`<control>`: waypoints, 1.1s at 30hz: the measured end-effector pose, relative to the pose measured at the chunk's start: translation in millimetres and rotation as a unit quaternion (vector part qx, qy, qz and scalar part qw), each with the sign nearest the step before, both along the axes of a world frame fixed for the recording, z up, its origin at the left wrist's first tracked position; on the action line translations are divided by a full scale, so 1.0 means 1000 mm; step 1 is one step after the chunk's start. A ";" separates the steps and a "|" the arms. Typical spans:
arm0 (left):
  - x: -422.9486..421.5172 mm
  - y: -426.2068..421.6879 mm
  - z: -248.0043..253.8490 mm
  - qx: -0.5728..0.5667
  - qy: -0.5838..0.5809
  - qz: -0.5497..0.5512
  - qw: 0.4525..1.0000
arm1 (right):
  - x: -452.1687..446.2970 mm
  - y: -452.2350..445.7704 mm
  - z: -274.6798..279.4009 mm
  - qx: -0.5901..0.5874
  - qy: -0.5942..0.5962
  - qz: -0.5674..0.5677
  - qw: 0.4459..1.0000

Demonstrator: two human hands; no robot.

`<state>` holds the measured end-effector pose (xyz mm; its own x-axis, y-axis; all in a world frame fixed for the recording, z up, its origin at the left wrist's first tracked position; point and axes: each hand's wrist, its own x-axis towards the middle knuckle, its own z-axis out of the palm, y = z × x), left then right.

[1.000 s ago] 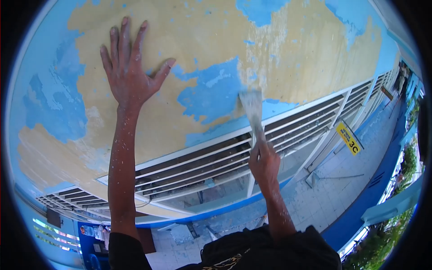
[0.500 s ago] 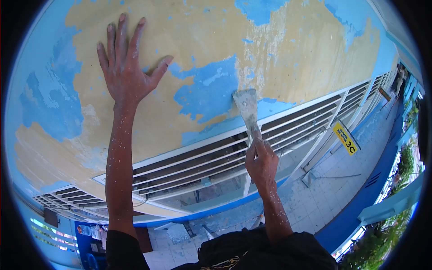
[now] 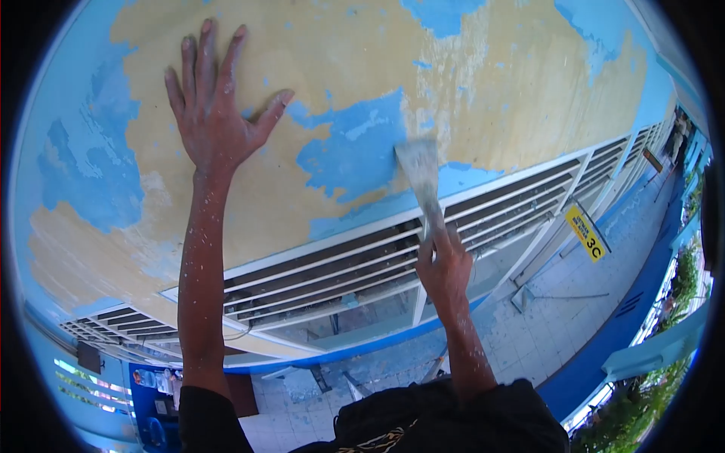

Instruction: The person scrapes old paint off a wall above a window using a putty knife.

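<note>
- Wall [image 3: 529,98] patchy blue and tan across upper frame; white slatted grille [image 3: 325,273] below.
- Right hand [image 3: 445,268] clamped round paint scraper [image 3: 420,167], centre, blade beside blue patch [image 3: 351,151].
- Left hand [image 3: 216,128] upper left, palm to wall, fingers spread, holding nothing.
- Risks, judged: steep blade corner gouges plaster; downward slip knocks slats.

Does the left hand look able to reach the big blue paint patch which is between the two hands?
Probably yes: the left hand lies open on the wall, just beside the blue patch, and nothing visible stands between them.
</note>
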<state>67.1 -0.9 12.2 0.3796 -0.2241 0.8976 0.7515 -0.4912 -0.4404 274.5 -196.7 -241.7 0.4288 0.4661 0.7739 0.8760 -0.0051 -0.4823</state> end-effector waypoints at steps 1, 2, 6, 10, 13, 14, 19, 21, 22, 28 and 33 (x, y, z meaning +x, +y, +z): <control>0.000 0.001 0.002 0.004 -0.002 -0.001 1.000 | -0.001 -0.005 -0.014 -0.029 0.012 -0.001 1.000; 0.000 0.003 0.002 0.006 -0.004 -0.002 1.000 | 0.002 0.000 -0.009 -0.012 0.007 0.005 1.000; 0.001 0.002 -0.001 0.000 0.000 -0.004 1.000 | 0.000 0.008 0.044 0.019 0.013 0.004 1.000; 0.001 -0.001 0.000 -0.007 0.001 0.006 1.000 | 0.002 0.009 0.024 0.020 0.009 0.007 1.000; 0.000 0.000 0.004 -0.005 -0.009 0.005 1.000 | 0.002 0.001 -0.020 -0.017 0.006 0.008 1.000; 0.000 0.001 0.004 -0.004 -0.011 0.003 1.000 | 0.004 -0.001 -0.026 -0.034 0.008 0.009 0.999; 0.001 -0.002 -0.002 -0.009 0.002 0.000 1.000 | 0.003 0.004 0.056 0.017 0.004 0.017 1.000; 0.000 -0.002 0.000 -0.007 0.000 -0.007 1.000 | 0.005 0.007 0.048 0.006 0.010 0.015 1.000; -0.001 -0.002 0.000 -0.008 0.001 -0.006 1.000 | 0.005 0.006 0.035 0.008 0.008 0.014 1.000; 0.000 -0.002 -0.001 -0.018 -0.003 -0.007 1.000 | 0.005 0.004 0.039 0.018 -0.007 0.014 1.000; -0.002 -0.003 0.000 -0.023 -0.006 -0.006 1.000 | 0.004 0.007 0.040 0.013 -0.016 0.019 1.000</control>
